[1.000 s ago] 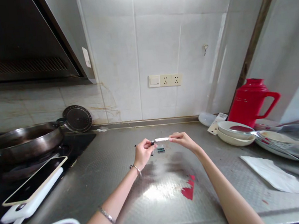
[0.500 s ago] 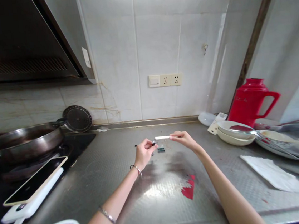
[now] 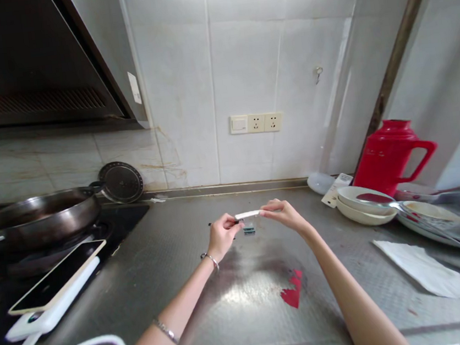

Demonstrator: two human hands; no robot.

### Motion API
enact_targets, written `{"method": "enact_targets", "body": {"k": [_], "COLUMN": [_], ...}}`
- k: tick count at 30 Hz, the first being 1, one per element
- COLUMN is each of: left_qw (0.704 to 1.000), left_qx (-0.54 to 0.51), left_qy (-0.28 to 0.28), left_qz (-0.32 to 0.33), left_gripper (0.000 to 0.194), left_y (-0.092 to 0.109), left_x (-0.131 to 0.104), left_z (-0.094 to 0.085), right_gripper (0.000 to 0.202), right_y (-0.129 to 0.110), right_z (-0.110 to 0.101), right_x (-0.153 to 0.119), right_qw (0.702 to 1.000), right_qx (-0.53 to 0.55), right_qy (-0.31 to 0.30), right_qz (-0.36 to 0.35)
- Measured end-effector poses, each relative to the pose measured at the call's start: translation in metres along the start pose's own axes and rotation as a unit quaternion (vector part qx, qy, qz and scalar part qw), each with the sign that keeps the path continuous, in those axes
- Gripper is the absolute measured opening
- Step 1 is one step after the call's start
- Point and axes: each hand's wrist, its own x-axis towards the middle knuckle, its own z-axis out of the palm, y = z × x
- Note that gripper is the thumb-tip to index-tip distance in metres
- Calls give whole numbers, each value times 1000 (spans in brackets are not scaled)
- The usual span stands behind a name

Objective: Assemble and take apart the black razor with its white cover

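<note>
My left hand [image 3: 223,234] is closed in a pinch on a small dark part, mostly hidden by the fingers. From the right, my right hand [image 3: 283,214] pinches one end of a slim white stick-shaped piece [image 3: 247,215]. The other end of this piece meets the fingertips of my left hand, and it lies almost level above the counter. Just below it a small dark-green flat object [image 3: 248,229] shows on the metal counter [image 3: 197,320]. Its kind is too small to make out.
At left, a pan [image 3: 39,216] sits on the stove, with a phone [image 3: 59,278] and a cabled white power bank [image 3: 43,322] nearby. Stacked bowls [image 3: 360,217], a red thermos [image 3: 390,157] and a napkin [image 3: 428,272] are at right. A red patch [image 3: 292,293] marks the counter.
The white piece has moved slightly left and its free end now reaches the fingertips of my left hand. The dark part there is more covered.
</note>
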Motion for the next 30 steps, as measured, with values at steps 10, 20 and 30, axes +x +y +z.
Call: {"method": "enact_targets", "body": {"k": [10, 20, 30], "left_qw": [1000, 1000, 999], "left_qx": [12, 11, -25], "left_qy": [-1, -2, 46], "left_qz": [1, -6, -8], "left_gripper": [23, 22, 28], "left_y": [0, 3, -3], "left_x": [0, -3, 0], "left_z": [0, 0, -1], "right_gripper": [36, 41, 55], "right_y": [-5, 15, 17], "right_z": [3, 1, 25], "right_x": [0, -1, 5], "right_qw": [1000, 998, 957], "right_qx": [-13, 22, 191], "right_qy": [-10, 27, 147], "right_qz": [-15, 50, 164]}}
